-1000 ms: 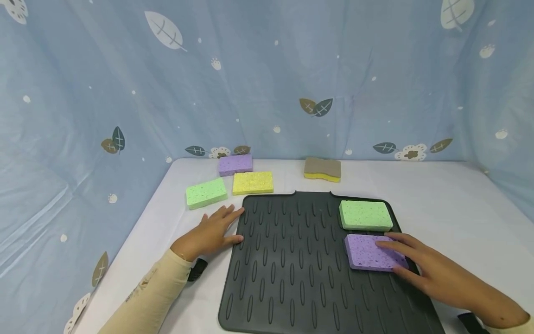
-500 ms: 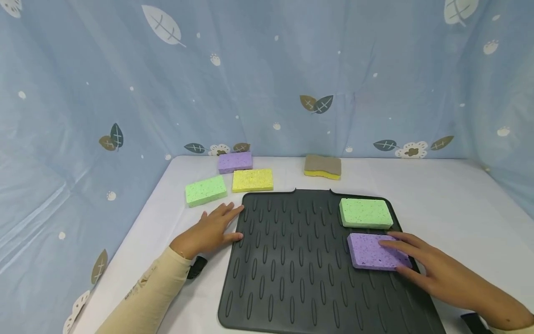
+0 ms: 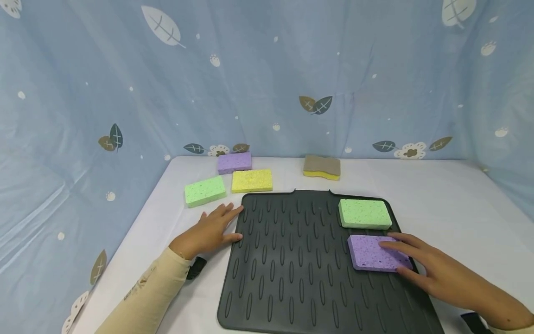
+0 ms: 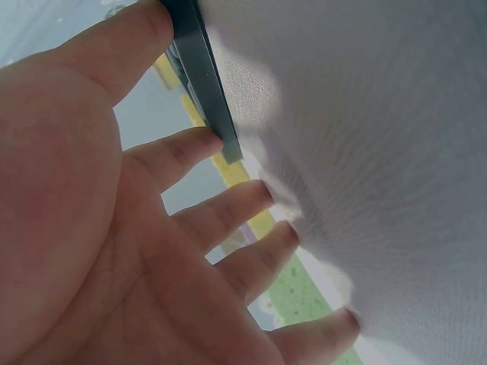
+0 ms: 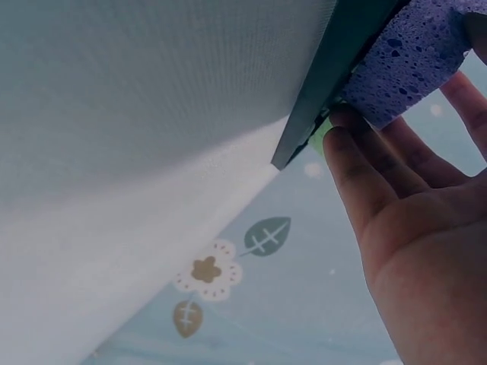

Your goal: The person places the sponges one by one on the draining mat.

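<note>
A purple sponge (image 3: 369, 253) lies flat on the dark ribbed mat (image 3: 288, 260), near its right edge. My right hand (image 3: 429, 269) holds it from the right, thumb at the near side and an index finger on top. In the right wrist view, thumb and fingers sit about the pitted purple sponge (image 5: 407, 65). Just behind it on the mat is a light green sponge (image 3: 365, 213). My left hand (image 3: 206, 232) rests at the mat's left edge, fingers spread. The left wrist view shows its thumb and index fingertip touching the mat's rim (image 4: 205, 84).
Beyond the mat's far left corner lie a second green sponge (image 3: 205, 191), a yellow sponge (image 3: 252, 181) and another purple sponge (image 3: 234, 163). A grey-and-yellow sponge (image 3: 321, 167) sits behind the mat. A blue patterned curtain (image 3: 258, 79) borders the white table (image 3: 450, 199).
The purple sponge under my right hand has slid slightly right on the mat, and that hand has shifted with it. My left hand and the mat have stayed put.
</note>
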{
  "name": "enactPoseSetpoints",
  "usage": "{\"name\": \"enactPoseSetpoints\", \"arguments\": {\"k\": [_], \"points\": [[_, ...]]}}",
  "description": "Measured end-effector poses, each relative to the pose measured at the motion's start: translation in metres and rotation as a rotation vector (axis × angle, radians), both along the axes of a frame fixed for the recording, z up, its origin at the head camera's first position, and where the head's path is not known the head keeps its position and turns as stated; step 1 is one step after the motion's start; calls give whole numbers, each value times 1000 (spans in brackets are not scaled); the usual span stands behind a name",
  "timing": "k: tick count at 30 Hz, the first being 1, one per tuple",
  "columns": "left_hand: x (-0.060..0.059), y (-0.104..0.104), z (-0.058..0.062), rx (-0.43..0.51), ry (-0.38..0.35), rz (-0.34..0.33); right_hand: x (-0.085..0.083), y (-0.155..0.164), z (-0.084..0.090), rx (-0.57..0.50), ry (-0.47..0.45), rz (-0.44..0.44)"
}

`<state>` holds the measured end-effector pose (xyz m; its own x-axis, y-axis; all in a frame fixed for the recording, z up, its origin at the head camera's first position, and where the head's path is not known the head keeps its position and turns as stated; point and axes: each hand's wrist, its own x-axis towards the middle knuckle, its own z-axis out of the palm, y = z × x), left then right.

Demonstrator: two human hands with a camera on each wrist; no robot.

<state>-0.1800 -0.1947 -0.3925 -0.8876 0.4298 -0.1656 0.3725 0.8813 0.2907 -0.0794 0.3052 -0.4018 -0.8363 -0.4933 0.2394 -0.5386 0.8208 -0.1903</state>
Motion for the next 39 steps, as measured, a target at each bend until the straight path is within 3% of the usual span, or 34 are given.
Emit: {"name": "enactPoseSetpoints", "arguments": {"k": [16, 24, 31, 39], "points": [[0, 0, 0, -15, 10, -1, -4, -2, -2, 32, 8, -12], [-1, 0, 1, -8, 1, 1, -6, -5, 3, 50, -58, -45], [0, 1, 2, -3, 6, 4, -8, -9, 5, 38, -60, -50], [0, 2, 2, 5, 5, -5, -9, -12, 9, 61, -158, -83]]}}
